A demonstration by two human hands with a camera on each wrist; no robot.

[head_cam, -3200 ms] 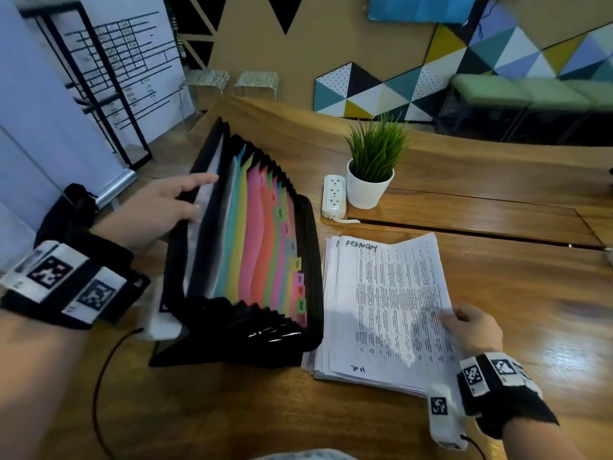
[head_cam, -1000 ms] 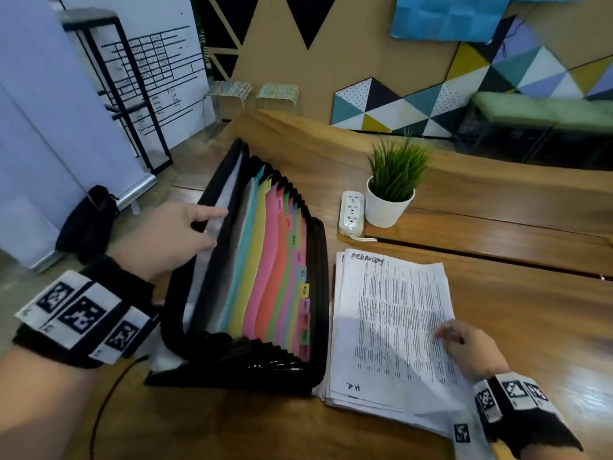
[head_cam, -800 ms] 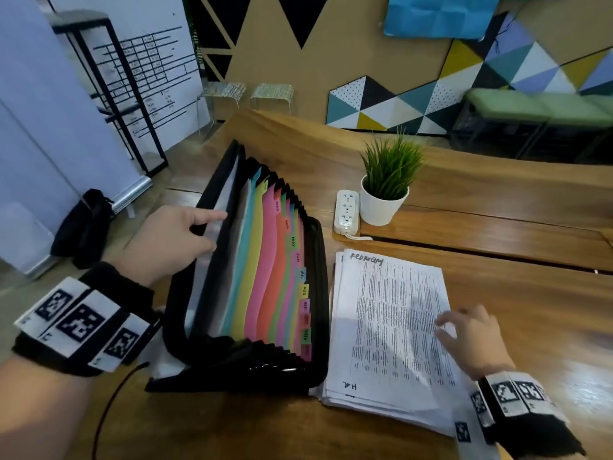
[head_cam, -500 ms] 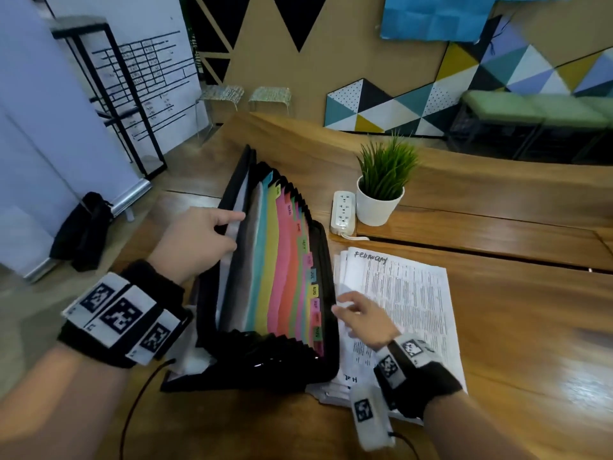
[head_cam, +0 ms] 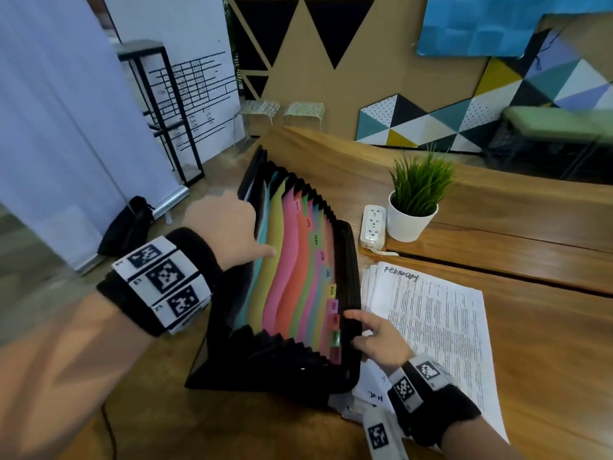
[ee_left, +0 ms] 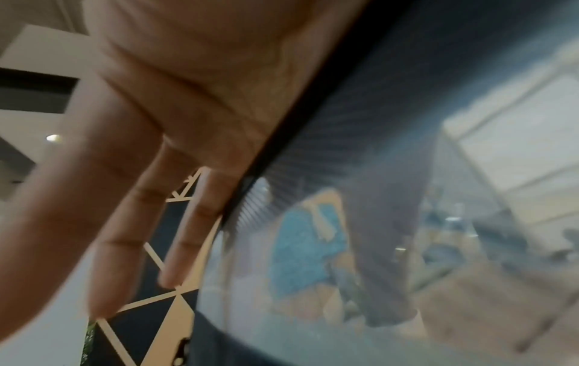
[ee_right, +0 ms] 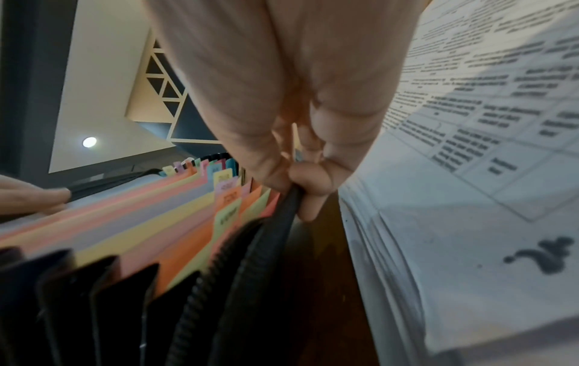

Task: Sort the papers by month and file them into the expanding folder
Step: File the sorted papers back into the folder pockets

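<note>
The black expanding folder (head_cam: 349, 260) stands fanned out on the wooden table, showing coloured dividers with month tabs. My left hand (head_cam: 232, 227) is at its left wall. In the left wrist view its fingers (ee_left: 141, 222) lie straight along the outside of the black edge (ee_left: 282, 138), and the thumb reaches over onto the dividers. My right hand (head_cam: 356, 327) grips the rim of the folder's right wall, fingers curled over the zipper edge (ee_right: 269, 237). The stack of printed papers (head_cam: 438, 327), headed "February" on top, lies flat just right of the folder under my right wrist.
A white power strip (head_cam: 374, 225) and a potted plant (head_cam: 414, 207) stand behind the papers on a raised wooden board (head_cam: 497, 250). A black bag (head_cam: 126, 227) lies on the floor to the left, near a black metal rack (head_cam: 166, 111).
My right hand has left the paper stack, moved left and taken hold of the folder's right wall. My left hand has stayed at the left wall, its thumb now lying on the dividers.
</note>
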